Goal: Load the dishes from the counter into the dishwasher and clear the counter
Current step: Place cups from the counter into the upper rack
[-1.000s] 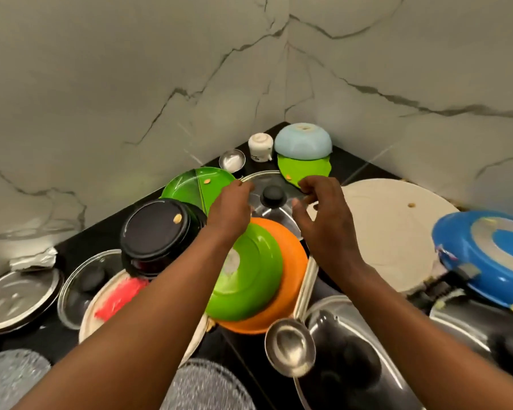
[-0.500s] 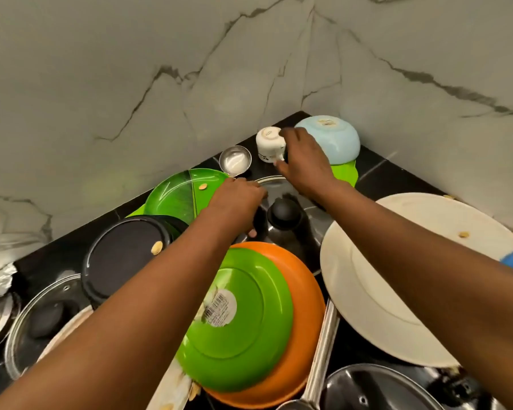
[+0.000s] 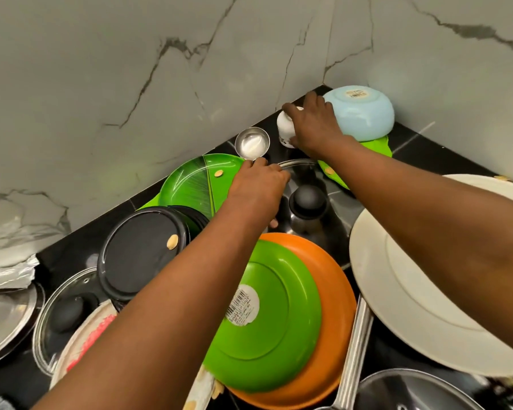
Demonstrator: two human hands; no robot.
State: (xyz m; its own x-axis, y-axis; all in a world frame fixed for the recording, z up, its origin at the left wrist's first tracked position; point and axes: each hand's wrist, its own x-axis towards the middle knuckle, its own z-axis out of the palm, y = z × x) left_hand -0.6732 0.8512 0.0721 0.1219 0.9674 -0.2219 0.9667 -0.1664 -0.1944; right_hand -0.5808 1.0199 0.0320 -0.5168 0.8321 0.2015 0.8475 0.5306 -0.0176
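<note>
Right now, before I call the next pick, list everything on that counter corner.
small white cup: 1, white, back corner, gripped
small steel bowl: 1, silver, left of cup
upturned bowl: 1, pale blue, corner
leaf-pattern plate: 1, green, by wall
glass lid with black knob: 1, centre
upturned plates: 2, green on orange, front
large plate: 1, cream, right
black lid: 1, left
ladle handle: 1, steel, front
left hand: at steel bowl's rim
right hand: grips cup
</note>
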